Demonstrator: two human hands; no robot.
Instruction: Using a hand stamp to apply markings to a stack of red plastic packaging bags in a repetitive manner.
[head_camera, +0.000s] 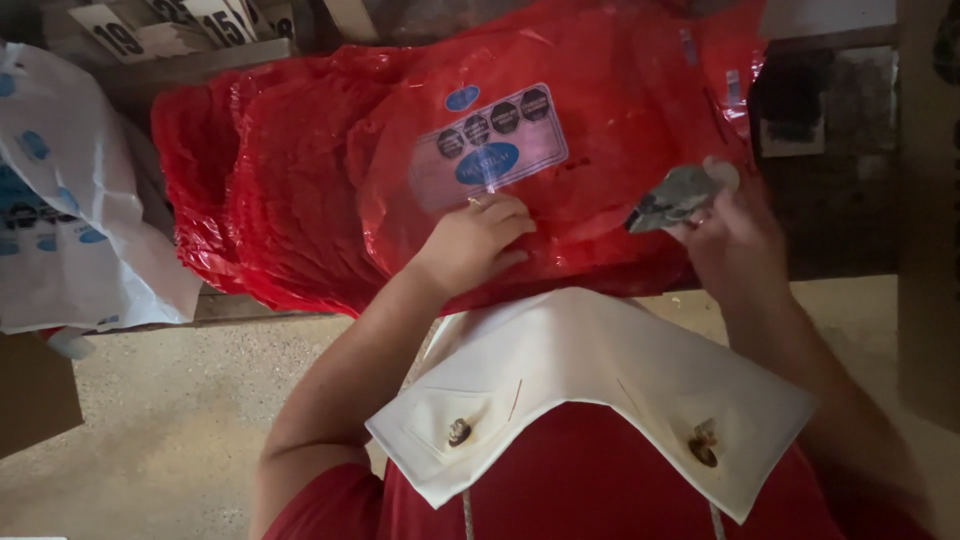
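Right hand (735, 235) pinching a crumpled grey wad (675, 197) near the shelf's (830, 255) right end, left hand (478, 240) curled loosely, gripping nothing, knuckles pressing the front red plastic bag (560, 130); best to keep that bag pinned flat, wad held clear.

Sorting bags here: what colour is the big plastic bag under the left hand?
Red plastic bag, clearest in the head view.

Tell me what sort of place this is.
Probably a shop's stockroom or storage area: bulky red plastic sacks lie stacked on a wooden shelf, numbered cards sit above, and the floor is bare concrete.
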